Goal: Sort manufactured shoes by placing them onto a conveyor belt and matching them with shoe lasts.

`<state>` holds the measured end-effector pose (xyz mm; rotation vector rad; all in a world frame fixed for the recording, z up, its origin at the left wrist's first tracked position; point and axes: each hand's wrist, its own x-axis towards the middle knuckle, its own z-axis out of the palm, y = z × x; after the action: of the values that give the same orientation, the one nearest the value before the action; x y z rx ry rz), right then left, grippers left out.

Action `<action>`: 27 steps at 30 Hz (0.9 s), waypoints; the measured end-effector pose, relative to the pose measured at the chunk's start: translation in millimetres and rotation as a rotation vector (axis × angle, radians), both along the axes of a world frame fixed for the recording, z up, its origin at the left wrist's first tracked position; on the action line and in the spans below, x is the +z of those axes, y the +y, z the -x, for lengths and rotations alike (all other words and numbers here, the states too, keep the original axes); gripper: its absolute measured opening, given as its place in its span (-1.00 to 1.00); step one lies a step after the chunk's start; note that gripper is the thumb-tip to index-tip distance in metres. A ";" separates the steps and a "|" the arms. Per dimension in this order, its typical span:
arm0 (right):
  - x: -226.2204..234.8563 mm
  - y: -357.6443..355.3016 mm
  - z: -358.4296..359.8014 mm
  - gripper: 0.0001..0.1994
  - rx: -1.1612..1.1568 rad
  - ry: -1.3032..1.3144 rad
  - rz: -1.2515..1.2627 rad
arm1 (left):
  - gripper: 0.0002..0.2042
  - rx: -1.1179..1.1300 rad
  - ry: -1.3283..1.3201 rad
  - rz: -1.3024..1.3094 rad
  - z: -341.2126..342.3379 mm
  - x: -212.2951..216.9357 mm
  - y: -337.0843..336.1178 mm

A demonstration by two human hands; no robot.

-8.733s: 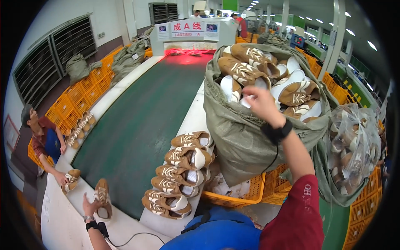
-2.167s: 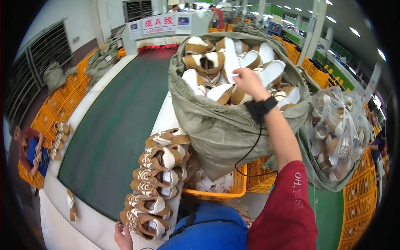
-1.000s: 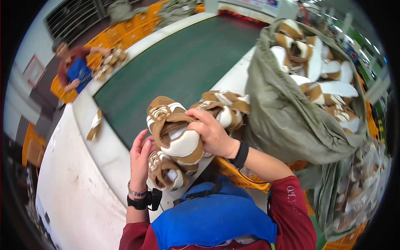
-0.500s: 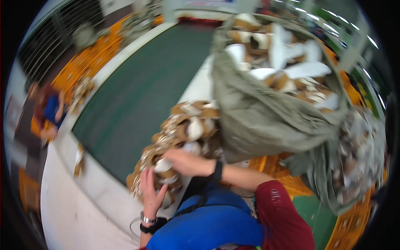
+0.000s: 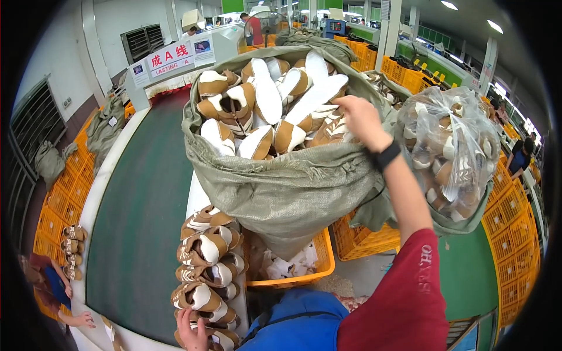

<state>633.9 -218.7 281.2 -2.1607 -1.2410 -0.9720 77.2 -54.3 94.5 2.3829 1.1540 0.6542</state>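
Note:
A large grey-green woven sack (image 5: 281, 187) stands in front of me, heaped with brown and white lace-up shoes (image 5: 266, 99), many with white soles up. My right hand (image 5: 360, 120) reaches over the sack's right side, fingers bent onto a brown laced shoe (image 5: 332, 126) at the heap's edge; its fingertips are partly hidden. Below the sack, a row of similar shoes (image 5: 209, 248) lines the white ledge beside the green conveyor belt (image 5: 137, 210). My left hand (image 5: 190, 332) is at the near end of this row, fingers apart against the shoes, holding nothing.
An orange crate (image 5: 328, 260) with white scraps sits under the sack. To the right, a clear plastic bag (image 5: 451, 152) holds more shoes. A co-worker's hand (image 5: 85, 320) shows across the belt, near several shoes (image 5: 72, 251). Stacked orange crates (image 5: 509, 234) line the far right.
My right hand has left the shoe row and moved up and right to the sack. My left hand stays by the row. The view has turned, bringing the sack to the middle.

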 end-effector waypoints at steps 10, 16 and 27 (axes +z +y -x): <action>13.7 5.0 -57.1 -0.70 -0.388 -0.002 0.957 | -0.68 0.015 -0.056 0.092 -18.3 30.6 -2.5; 78.5 -29.6 -38.9 -0.59 0.023 0.355 0.190 | -0.77 0.028 -0.263 0.031 -6.4 9.2 0.6; -16.8 76.5 151.4 -0.65 1.056 1.856 -0.552 | -0.75 -0.084 -0.310 -0.053 -15.0 47.8 -10.0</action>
<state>482.5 -142.2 264.4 -0.8143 -0.6219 0.9302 92.1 -64.2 142.2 2.2557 0.9099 0.9936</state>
